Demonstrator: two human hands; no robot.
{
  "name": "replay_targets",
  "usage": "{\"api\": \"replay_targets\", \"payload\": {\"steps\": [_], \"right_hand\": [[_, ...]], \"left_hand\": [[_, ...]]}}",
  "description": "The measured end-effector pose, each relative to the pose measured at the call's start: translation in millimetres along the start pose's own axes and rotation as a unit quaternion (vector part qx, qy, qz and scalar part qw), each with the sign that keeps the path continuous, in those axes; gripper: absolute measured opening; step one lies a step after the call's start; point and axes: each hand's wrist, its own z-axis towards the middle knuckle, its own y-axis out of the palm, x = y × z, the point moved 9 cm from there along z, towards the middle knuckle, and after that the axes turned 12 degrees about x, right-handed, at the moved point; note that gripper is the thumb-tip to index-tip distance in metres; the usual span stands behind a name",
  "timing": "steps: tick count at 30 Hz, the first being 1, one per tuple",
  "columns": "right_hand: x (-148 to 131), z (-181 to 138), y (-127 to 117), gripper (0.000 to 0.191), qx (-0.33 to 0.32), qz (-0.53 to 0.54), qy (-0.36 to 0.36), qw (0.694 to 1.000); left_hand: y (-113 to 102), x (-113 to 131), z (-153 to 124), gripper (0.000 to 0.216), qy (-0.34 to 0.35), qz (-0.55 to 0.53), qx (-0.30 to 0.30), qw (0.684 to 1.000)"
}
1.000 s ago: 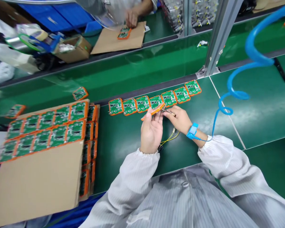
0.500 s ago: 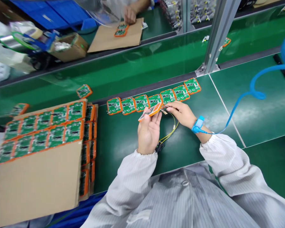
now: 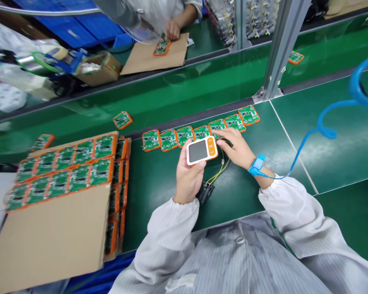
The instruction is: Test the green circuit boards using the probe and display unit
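My left hand (image 3: pixel 188 173) is closed around a small white-and-orange handheld device (image 3: pixel 198 151). Its dark screen and orange button panel face up towards me. At the device's upper right corner, my right hand (image 3: pixel 233 145) has its thumb and index finger bent together, and whatever lies between them is hidden. Thin yellow wires (image 3: pixel 216 176) run from under that hand down to a black battery holder (image 3: pixel 206 192) beside my left wrist. Just beyond the device, several green circuit boards in orange casings (image 3: pixel 169 139) form a slanting row on the green table.
Stacked cardboard layers (image 3: pixel 64 228) at left carry more boards in orange casings. A blue wrist strap (image 3: pixel 257 164) trails a coiled cord (image 3: pixel 326 126) rightwards. A metal post (image 3: pixel 277 53) and clear partition stand behind the row; beyond, another person's hand (image 3: pixel 172 29) touches a board.
My left hand has turned the device from nearly edge-on to screen-up. My right hand stays at its right end, with its fingers more outstretched. The view has shifted slightly.
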Motion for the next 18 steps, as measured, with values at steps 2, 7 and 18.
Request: {"api": "replay_targets", "payload": {"steps": [2, 7, 18], "right_hand": [[-3, -1, -15, 0.036, 0.072, -0.035, 0.007, 0.997], [10, -15, 8, 0.053, 0.003, 0.103, 0.149, 0.983], [15, -30, 33, 0.052, 0.01, 0.277, 0.271, 0.922]], "left_hand": [[-1, 3, 1, 0.071, 0.02, 0.013, -0.002, 1.0], [4, 7, -1, 0.078, 0.066, 0.046, -0.034, 0.996], [-45, 100, 209, 0.055, 0.091, 0.316, 0.16, 0.931]]}}
